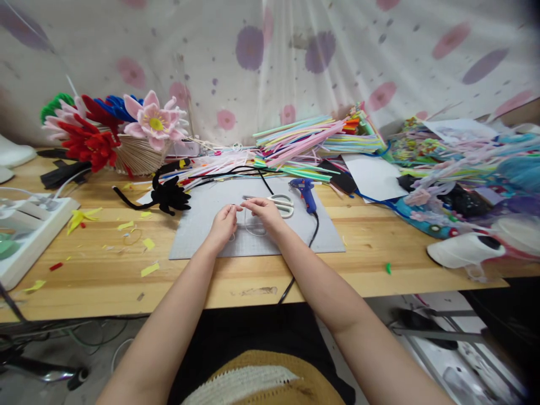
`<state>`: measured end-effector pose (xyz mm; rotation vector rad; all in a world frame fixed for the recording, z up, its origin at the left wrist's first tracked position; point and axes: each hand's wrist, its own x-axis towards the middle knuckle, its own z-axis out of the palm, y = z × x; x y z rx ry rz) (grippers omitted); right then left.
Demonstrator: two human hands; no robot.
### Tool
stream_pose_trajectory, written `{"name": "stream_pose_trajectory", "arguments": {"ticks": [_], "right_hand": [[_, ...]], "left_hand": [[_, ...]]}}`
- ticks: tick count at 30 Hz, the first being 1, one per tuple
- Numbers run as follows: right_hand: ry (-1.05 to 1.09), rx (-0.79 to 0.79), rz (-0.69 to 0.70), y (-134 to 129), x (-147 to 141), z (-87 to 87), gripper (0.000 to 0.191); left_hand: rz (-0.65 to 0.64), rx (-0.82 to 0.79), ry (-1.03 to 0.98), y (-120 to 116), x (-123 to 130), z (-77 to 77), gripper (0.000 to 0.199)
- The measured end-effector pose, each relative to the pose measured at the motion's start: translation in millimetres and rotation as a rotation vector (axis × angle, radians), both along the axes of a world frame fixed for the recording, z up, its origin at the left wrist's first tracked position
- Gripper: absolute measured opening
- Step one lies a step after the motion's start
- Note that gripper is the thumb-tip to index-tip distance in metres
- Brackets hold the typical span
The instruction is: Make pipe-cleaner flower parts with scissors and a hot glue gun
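Observation:
My left hand (224,225) and my right hand (265,214) meet over a grey cutting mat (202,239), their fingertips almost touching. Both are closed in a pinch on a thin white string (255,234), which droops in a loop between them; whether it is thread or fine wire I cannot tell. White-handled scissors (287,206) lie just beyond my right hand, their blades partly hidden by it. A blue glue gun (304,194) rests on the mat to the right. A black fuzzy pipe-cleaner piece (171,195) sits at the mat's left edge.
Pastel pipe cleaners (304,140) are heaped at the back. Fuzzy flowers (154,121) stand at the left, near a white power strip (37,236). Yellow scraps (149,270) dot the table. A white spool (464,248) lies at the right. The glue gun's cord (314,230) crosses the front edge.

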<state>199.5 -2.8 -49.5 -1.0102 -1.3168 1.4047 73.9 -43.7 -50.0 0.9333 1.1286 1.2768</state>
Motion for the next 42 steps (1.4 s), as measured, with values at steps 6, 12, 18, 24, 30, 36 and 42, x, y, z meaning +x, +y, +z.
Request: {"name": "stream_pose_trajectory", "arguments": {"ticks": [6,12,18,24,30,36,42], "right_hand": [[0.012,-0.026,0.061,-4.2,-6.3,-2.7,0.023],[-0.04,0.163,-0.037,-0.9,-5.5,-6.1,0.027],[-0.059,0.232,-0.012,-1.1,-7.5,-7.0,0.029],[-0.12,0.201,0.014,-1.2,-9.5,-13.6,0.031],[-0.43,0.438,-0.118,2.0,-6.4,-15.5,0.022],[-0.235,0.348,-0.074,4.2,-3.7,-12.5,0.033],[-0.215,0.223,-0.11,4.0,7.7,-4.6,0.028]], "left_hand": [[0.04,0.028,-0.04,3.3,-1.3,-8.2,0.021],[0.05,0.099,-0.148,7.0,0.7,-11.7,0.019],[-0.129,-0.052,-0.406,4.0,2.3,-6.6,0.022],[-0.247,-0.1,-0.379,2.6,1.3,-3.1,0.047],[-0.317,-0.122,-0.342,1.7,0.8,-2.0,0.049],[-0.367,-0.107,-0.303,-0.9,-1.7,0.1,0.055],[-0.363,-0.063,-0.289,-1.2,-3.3,-2.0,0.062]]}}
